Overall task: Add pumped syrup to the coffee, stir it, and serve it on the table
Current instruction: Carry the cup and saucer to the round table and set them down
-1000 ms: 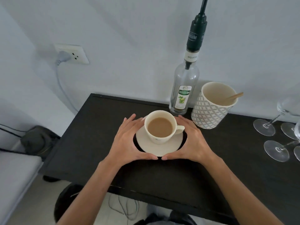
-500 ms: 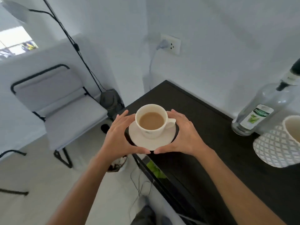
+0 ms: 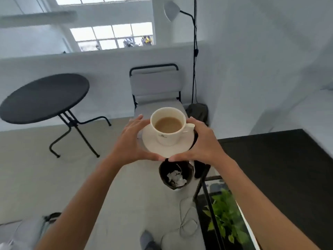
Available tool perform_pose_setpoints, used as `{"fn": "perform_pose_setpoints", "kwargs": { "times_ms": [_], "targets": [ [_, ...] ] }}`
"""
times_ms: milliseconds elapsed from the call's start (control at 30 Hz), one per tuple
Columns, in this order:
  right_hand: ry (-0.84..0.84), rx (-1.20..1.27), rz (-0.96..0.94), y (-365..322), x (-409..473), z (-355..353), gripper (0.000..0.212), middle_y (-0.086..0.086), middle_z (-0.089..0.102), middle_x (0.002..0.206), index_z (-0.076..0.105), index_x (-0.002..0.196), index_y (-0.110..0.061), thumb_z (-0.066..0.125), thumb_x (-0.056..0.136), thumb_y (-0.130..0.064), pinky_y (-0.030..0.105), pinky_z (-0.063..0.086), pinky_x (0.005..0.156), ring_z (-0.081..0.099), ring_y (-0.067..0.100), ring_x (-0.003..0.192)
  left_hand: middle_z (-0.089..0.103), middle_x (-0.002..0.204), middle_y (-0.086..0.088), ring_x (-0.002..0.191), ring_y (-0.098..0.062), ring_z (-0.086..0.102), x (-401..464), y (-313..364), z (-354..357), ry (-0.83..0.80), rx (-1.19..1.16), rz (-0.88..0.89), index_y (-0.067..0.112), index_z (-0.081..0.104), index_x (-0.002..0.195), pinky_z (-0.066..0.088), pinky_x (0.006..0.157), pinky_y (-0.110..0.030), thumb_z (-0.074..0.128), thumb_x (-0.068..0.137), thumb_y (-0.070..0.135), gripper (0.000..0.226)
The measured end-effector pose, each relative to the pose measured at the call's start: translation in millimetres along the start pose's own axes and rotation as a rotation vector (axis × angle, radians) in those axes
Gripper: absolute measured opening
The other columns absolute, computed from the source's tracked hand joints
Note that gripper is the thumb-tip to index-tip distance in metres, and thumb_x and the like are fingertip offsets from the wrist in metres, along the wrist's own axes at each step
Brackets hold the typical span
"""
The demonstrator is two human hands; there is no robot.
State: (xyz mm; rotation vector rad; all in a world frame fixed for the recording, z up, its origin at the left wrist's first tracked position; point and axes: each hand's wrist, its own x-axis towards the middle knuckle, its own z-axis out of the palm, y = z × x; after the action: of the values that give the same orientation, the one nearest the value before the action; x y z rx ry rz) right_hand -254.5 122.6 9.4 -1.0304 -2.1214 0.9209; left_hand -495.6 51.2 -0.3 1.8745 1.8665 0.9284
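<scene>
A white cup of milky coffee stands upright on a white saucer. The saucer is in the air, off the black counter. My left hand grips its left rim and my right hand grips its right rim, thumbs meeting at the near edge. A round black table stands to the far left on the floor. The syrup bottle is out of view.
A grey chair with a black frame stands behind the cup, a floor lamp and a dark bag to its right. The black counter lies at right, a bin and a green plant below it.
Both hands lifted the cup and saucer off the black counter and carried them left, away from it. The view turned left, so the bottle and patterned mug left the frame and the round table appeared.
</scene>
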Motion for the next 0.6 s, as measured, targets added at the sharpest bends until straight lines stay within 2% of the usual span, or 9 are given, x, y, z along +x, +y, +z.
{"fn": "perform_pose_setpoints", "kwargs": {
  "times_ms": [100,167,233,333,400,467,533,600],
  "targets": [
    [-0.058,0.005,-0.044,-21,48,37,0.113,-0.007,0.056,0.137,0.051,0.132,-0.037,0.093,0.032,-0.067,0.047,0.043,0.108,0.045,0.016,0.135,0.036,0.139,0.025,0.149,-0.008,0.022,4,-24,-42,0.063,0.033,-0.043,0.037,0.048,0.141,0.023,0.120,-0.046,0.096,0.039,0.057,0.114],
    [-0.086,0.002,-0.070,-36,77,59,0.117,-0.004,0.055,0.140,0.051,0.134,-0.037,0.090,0.029,-0.071,0.049,0.042,0.109,0.044,0.019,0.136,0.035,0.137,0.029,0.148,-0.008,0.022,7,-44,-68,0.096,0.061,-0.046,0.038,0.048,0.140,0.025,0.120,-0.045,0.095,0.040,0.056,0.113],
    [-0.099,-0.014,-0.089,-53,106,82,0.118,-0.005,0.056,0.139,0.051,0.134,-0.038,0.091,0.028,-0.070,0.048,0.043,0.109,0.045,0.018,0.135,0.034,0.135,0.031,0.148,-0.008,0.022,11,-67,-93,0.129,0.074,-0.064,0.041,0.047,0.140,0.025,0.119,-0.043,0.095,0.040,0.057,0.112],
    [-0.133,0.013,-0.128,-77,152,121,0.113,-0.014,0.058,0.134,0.052,0.131,-0.042,0.095,0.029,-0.063,0.045,0.046,0.106,0.048,0.014,0.133,0.039,0.142,0.025,0.147,-0.008,0.023,19,-108,-134,0.170,0.081,-0.104,0.042,0.046,0.140,0.026,0.119,-0.044,0.094,0.039,0.062,0.113],
    [-0.156,0.041,-0.171,-92,181,146,0.101,-0.018,0.060,0.125,0.053,0.123,-0.047,0.098,0.032,-0.057,0.038,0.050,0.101,0.054,0.007,0.122,0.046,0.148,0.015,0.147,-0.009,0.027,25,-136,-160,0.196,0.098,-0.117,0.038,0.048,0.140,0.029,0.117,-0.050,0.088,0.038,0.072,0.115],
    [-0.180,0.065,-0.204,-108,211,170,0.099,-0.022,0.060,0.119,0.051,0.121,-0.050,0.099,0.034,-0.053,0.029,0.051,0.094,0.056,0.000,0.112,0.048,0.148,0.012,0.146,-0.010,0.028,30,-162,-186,0.222,0.102,-0.139,0.036,0.048,0.141,0.031,0.116,-0.052,0.083,0.038,0.077,0.116],
    [-0.206,0.084,-0.225,-120,240,194,0.101,-0.024,0.060,0.117,0.055,0.123,-0.043,0.099,0.032,-0.052,0.024,0.050,0.091,0.056,-0.003,0.109,0.049,0.146,0.013,0.146,-0.013,0.030,36,-183,-210,0.249,0.111,-0.151,0.035,0.048,0.141,0.030,0.116,-0.054,0.083,0.039,0.076,0.115],
    [-0.230,0.097,-0.241,-128,267,218,0.108,-0.021,0.061,0.120,0.056,0.129,-0.037,0.098,0.031,-0.055,0.029,0.051,0.094,0.057,0.001,0.112,0.051,0.145,0.013,0.144,-0.017,0.033,43,-205,-229,0.264,0.137,-0.166,0.036,0.048,0.141,0.030,0.116,-0.055,0.085,0.041,0.074,0.113]
  ]
}}
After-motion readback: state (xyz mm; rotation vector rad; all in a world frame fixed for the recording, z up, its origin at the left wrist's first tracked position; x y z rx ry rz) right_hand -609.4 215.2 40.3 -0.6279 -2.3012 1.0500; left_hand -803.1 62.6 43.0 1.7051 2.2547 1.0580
